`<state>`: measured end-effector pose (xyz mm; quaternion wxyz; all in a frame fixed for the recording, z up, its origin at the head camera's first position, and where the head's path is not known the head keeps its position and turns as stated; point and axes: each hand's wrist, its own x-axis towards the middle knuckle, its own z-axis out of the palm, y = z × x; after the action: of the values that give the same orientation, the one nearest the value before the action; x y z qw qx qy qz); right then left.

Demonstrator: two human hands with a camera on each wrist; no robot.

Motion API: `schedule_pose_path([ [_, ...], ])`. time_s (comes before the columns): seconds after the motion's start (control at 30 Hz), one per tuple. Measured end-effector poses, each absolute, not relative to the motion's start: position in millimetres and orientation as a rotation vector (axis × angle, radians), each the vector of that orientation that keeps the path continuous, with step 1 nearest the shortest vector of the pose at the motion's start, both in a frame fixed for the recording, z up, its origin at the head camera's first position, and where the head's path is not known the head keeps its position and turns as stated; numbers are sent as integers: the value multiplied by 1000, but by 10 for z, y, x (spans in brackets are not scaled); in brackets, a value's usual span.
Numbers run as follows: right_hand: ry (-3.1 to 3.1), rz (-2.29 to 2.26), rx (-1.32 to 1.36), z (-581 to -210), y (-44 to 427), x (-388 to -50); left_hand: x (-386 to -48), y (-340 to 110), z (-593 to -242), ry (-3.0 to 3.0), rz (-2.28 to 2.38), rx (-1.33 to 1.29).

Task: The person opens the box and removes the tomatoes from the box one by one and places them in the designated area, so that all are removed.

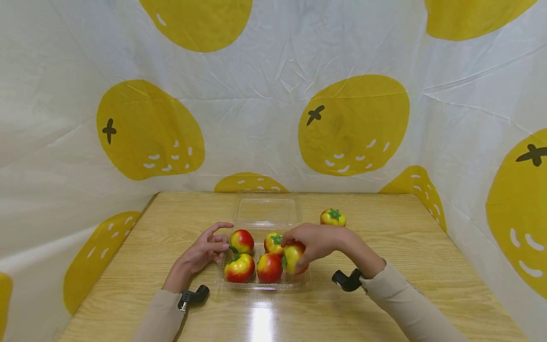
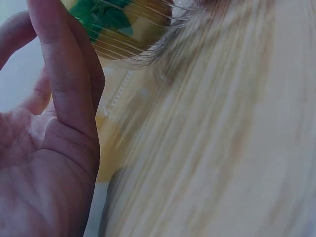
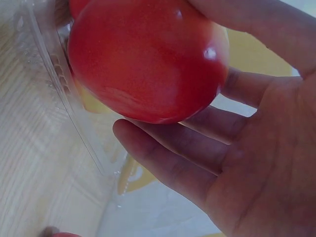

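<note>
A clear plastic clamshell box [image 1: 267, 286] lies with its lid [image 1: 266, 211] folded back on the table, and several red-and-yellow tomatoes sit in its base. My right hand [image 1: 318, 242] grips one tomato [image 1: 295, 257] between thumb and fingers at the right end of the box. In the right wrist view this tomato [image 3: 148, 59] shows its smooth red side, close to the box wall. My left hand [image 1: 204, 249] is at the box's left side, thumb and fingers mostly straight, near a tomato [image 1: 242, 241]. The left wrist view shows its fingers [image 2: 69, 74] by the ridged clear wall.
Another tomato [image 1: 333, 217] sits on the wooden table [image 1: 384, 304], right of the lid and behind my right forearm. A white cloth [image 1: 252, 128] printed with yellow fruit hangs behind and beside the table. Black wrist cameras [image 1: 347, 280] stick out from both wrists.
</note>
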<state>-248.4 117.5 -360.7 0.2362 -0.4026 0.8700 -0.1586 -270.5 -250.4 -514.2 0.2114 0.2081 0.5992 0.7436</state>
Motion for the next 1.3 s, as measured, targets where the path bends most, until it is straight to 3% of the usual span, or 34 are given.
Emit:
schedule_pose_path([
  [0.63, 2390, -838, -1086, -3565, 1701, -2402, -2709, -2498, -5139, 1652, 2077, 587],
  [1.3, 2535, -1292, -1070, -3885, 2203, -2458, -2719, -2498, -5160, 1678, 2069, 578],
])
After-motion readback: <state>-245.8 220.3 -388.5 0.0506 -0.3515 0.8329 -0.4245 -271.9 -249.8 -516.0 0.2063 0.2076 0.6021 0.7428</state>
